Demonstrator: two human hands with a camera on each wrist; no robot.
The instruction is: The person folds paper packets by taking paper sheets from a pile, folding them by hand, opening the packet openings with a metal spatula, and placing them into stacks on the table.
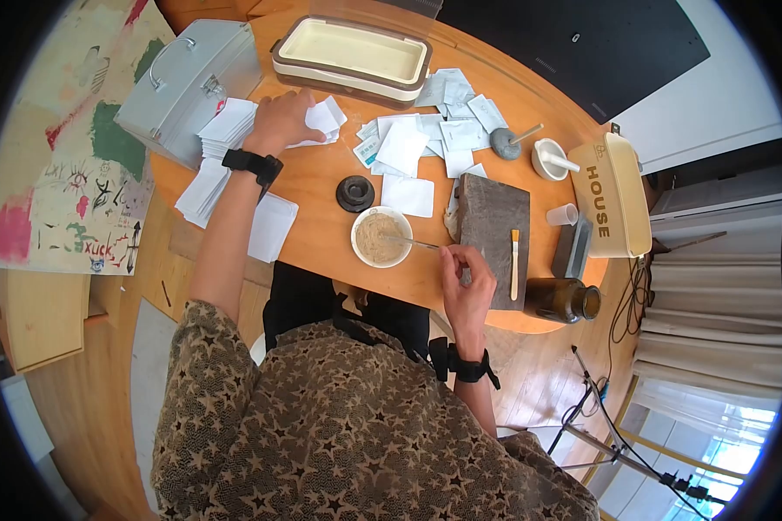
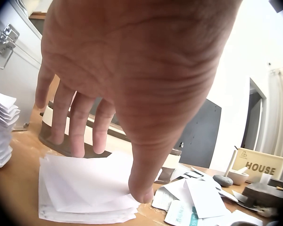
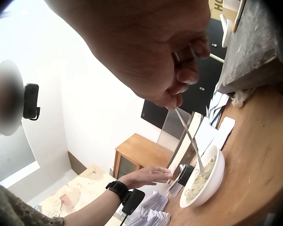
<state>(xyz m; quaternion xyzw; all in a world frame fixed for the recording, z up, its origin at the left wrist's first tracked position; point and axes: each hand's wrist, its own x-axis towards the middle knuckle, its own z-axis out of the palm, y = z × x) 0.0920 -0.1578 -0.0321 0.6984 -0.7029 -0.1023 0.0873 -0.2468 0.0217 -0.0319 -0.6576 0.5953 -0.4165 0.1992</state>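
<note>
Pinches a thin rod [image 3: 192, 140] between thumb and curled fingers of the right hand [image 1: 469, 278], at four o'clock from a white bowl [image 3: 217, 178] in the head view. Slants the rod toward nine o'clock, down into beige grainy matter [image 1: 374, 234] inside the bowl. Holds the left hand [image 1: 280, 122] toward eleven o'clock, over a small stack of white paper [image 2: 85, 193], with fingers extended and gripping nothing. Places the thumb tip at the stack's edge, between three and four o'clock in the left wrist view; cannot tell whether touching or only hovering.

Shows, just beside the bowl at eleven o'clock on a wooden table [image 1: 317, 256], a dark round piece [image 1: 354, 193]. At ten, past the left forearm, shows taller paper piles [image 1: 222, 165] against a silvery case [image 1: 191, 91]. Near twelve, has a cream tray with a brown rim [image 1: 352, 80] at the far side. From twelve to one, has scattered flat packets [image 1: 400, 143], some overlapping.

At three, just beyond the right hand, shows a dark grey slab [image 1: 487, 208] bearing a flat brush [image 1: 514, 265]. Toward four, has a dark jar [image 1: 547, 297] lying on its side. Near two, shows a grey stone [image 1: 504, 144] with a stick and a white mortar [image 1: 541, 156] with a pestle. Farther out, between two and three, has a cream container marked HOUSE [image 1: 621, 191].
</note>
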